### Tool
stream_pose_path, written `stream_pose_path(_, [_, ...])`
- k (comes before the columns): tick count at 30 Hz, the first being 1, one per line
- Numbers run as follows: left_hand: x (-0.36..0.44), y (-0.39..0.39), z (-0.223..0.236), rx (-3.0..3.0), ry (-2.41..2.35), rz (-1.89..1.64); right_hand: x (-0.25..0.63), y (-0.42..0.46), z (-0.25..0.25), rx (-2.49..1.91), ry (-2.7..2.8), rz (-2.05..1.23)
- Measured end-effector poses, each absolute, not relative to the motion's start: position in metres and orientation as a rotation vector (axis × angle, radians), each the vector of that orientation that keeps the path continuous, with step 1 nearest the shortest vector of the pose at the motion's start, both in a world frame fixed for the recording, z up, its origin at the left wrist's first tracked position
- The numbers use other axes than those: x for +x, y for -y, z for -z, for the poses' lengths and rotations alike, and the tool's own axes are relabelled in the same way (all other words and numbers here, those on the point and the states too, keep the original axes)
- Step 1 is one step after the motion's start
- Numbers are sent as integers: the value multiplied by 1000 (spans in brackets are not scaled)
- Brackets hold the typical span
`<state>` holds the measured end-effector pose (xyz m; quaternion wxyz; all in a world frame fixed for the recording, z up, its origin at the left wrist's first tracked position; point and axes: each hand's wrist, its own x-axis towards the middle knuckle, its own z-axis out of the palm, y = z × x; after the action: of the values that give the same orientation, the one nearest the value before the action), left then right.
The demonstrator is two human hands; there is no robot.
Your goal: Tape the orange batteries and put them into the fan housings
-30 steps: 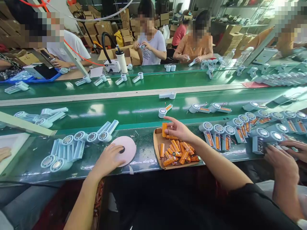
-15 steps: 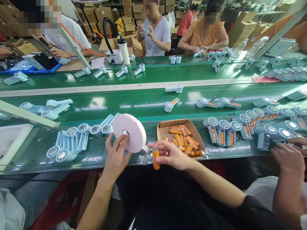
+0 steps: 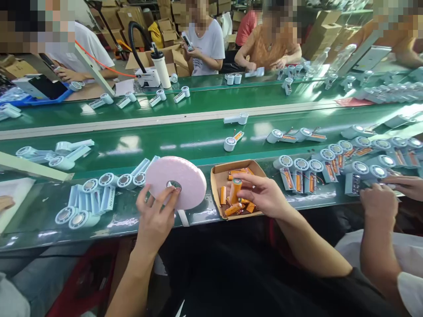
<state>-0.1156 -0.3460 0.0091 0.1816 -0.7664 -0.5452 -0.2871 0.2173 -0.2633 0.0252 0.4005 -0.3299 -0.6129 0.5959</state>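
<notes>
My left hand [image 3: 157,215] grips a wide pale-pink roll of tape [image 3: 191,187], its fingers at the central hole. A short loose tape end [image 3: 183,218] hangs below the roll at the bench edge. In my right hand [image 3: 269,196] an orange cylindrical battery [image 3: 235,190] is pinched upright between thumb and fingers. That hand is over a shallow cardboard tray [image 3: 216,196], where several more orange batteries [image 3: 234,209] lie loose. The hand and its battery hide part of the tray's contents.
Light-blue fan housings [image 3: 84,219] lie in a group left of the roll. More housings with orange batteries [image 3: 299,180] stand on the right, near a co-worker's hand [image 3: 380,200]. A green conveyor [image 3: 185,149] runs behind; people sit across it. A slanted metal post [image 3: 36,167] rises at left.
My right hand has carried the battery right, from beside the tape end to over the tray. The roll has tilted flatter in my left hand. The whole view has shifted slightly.
</notes>
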Motion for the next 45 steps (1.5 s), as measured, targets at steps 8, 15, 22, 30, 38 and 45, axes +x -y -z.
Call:
stream_pose_path(8, [-95,347,-20,-2182,1307,551,189,264,-19,-936,1645,-1329])
stream_pose_path(15, [-91,348,-29,-2179,1322,449,188,260,-11,-868,1509,-1512])
stream_pose_path(22, [-46,348,-12,-2171,1441,722,143,268,19,-784,773,-1281])
stream_pose_path(30, [-145,355,40,-2356,1906,495,318,195,-18,-698,593,-837])
stream_pose_path(38, [-79,174,16,-2559,2039,783,353,243,50,-974,415,-1014])
stream_pose_path(45, [82,-82,14,-2634,2004,738,344,242,65,-1068,269,-1096])
